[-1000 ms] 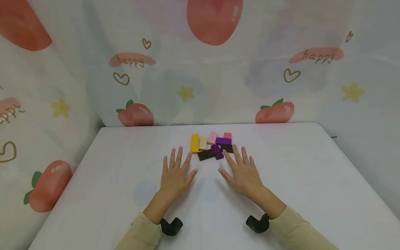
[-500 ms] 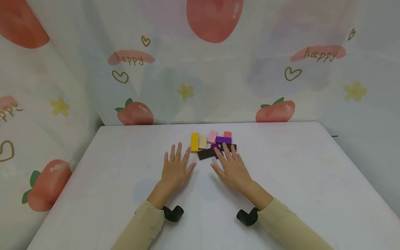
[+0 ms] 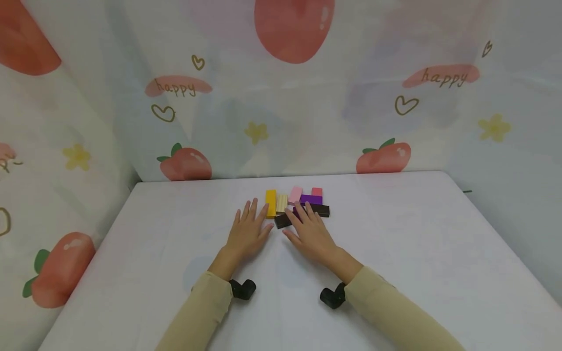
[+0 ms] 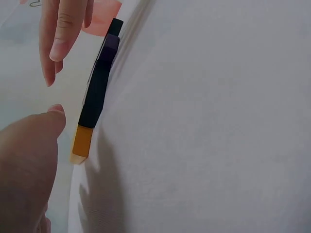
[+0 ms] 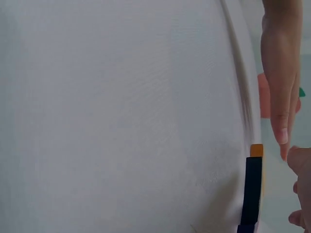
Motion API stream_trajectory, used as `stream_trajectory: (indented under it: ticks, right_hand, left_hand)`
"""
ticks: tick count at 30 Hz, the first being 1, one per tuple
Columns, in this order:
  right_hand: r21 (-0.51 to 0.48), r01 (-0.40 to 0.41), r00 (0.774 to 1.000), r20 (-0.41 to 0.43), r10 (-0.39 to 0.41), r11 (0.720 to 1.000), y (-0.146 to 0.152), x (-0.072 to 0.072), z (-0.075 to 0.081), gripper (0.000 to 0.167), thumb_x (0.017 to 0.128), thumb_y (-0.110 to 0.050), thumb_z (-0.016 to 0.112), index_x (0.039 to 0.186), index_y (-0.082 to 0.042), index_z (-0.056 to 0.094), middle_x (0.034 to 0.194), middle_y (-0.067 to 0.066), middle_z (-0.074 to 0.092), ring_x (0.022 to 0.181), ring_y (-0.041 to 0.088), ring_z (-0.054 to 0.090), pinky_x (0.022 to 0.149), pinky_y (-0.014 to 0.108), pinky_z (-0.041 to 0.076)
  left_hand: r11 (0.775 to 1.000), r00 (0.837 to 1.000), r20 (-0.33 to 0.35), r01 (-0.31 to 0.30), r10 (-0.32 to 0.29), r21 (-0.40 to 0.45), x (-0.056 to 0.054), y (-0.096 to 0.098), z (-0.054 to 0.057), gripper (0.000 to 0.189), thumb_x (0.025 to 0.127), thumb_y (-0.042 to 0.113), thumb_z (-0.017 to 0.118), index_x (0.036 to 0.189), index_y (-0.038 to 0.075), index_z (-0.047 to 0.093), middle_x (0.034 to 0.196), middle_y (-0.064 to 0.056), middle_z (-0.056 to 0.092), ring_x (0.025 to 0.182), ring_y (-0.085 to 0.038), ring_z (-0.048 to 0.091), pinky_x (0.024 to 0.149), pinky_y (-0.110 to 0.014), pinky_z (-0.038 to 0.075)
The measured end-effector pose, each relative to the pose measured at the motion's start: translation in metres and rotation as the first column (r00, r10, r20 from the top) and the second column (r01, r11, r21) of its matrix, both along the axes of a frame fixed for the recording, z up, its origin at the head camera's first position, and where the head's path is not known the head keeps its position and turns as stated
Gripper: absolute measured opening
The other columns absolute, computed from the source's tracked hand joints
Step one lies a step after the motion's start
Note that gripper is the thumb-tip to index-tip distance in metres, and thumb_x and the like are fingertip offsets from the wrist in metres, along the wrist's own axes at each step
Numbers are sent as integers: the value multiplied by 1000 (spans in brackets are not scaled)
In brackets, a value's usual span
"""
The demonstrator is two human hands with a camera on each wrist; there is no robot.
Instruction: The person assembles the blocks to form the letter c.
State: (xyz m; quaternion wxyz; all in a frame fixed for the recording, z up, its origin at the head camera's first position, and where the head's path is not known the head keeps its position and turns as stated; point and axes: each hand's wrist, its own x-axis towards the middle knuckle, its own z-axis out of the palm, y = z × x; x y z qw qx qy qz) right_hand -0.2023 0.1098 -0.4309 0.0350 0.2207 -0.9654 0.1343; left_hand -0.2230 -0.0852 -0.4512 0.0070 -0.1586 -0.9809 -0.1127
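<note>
A cluster of small rectangular blocks lies near the table's back edge in the head view. At its left are a yellow block (image 3: 270,202) and a cream block (image 3: 282,203). Farther right sit a pink block (image 3: 295,195), a coral block (image 3: 317,191) and a purple block (image 3: 311,199). Two dark brown blocks, one at the front (image 3: 282,222) and one at the right (image 3: 324,210), flank a darker purple block, mostly hidden by fingers. My left hand (image 3: 247,235) hovers beside the yellow block, fingers extended. My right hand (image 3: 311,236) hovers over the cluster's front, holding nothing.
A white cloth covers the table (image 3: 395,234). Behind it hangs a patterned curtain (image 3: 307,112) with fruit, hearts and lettering. A black wrist piece (image 3: 244,289) shows under the left sleeve, and another (image 3: 332,296) under the right.
My right hand has moved left and a little forward, now covering part of the blocks' front. My left hand has shifted only slightly. The blocks keep their arrangement; the head view has tilted slightly.
</note>
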Motion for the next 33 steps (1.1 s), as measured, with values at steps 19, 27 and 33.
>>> stream_trajectory:
  ticks: [19,27,33]
  right_hand:
    - [-121,-241,942,-269,202,963,-8,-22,-12,36,83,-5,67,117,2,58,125,21,50,120,34,43,103,42,30]
    - [-31,-224,948,-238,210,974,-11,-20,-3,28,79,-2,70,106,2,64,113,17,60,109,29,53,97,37,39]
    - [24,-207,938,-278,206,978,-14,-22,-9,11,81,0,66,91,1,70,95,13,68,91,25,63,85,35,47]
  left_hand:
    - [975,989,41,129,-139,181,-35,2,4,59,98,37,38,145,5,24,151,-10,17,137,-23,16,110,-35,14]
    - [983,982,57,179,-182,46,-45,7,8,47,99,24,39,141,3,34,146,-9,31,134,-21,25,108,-36,21]
    - [982,981,55,187,-187,11,-43,9,4,46,99,23,40,140,3,36,145,-10,31,133,-23,27,107,-36,24]
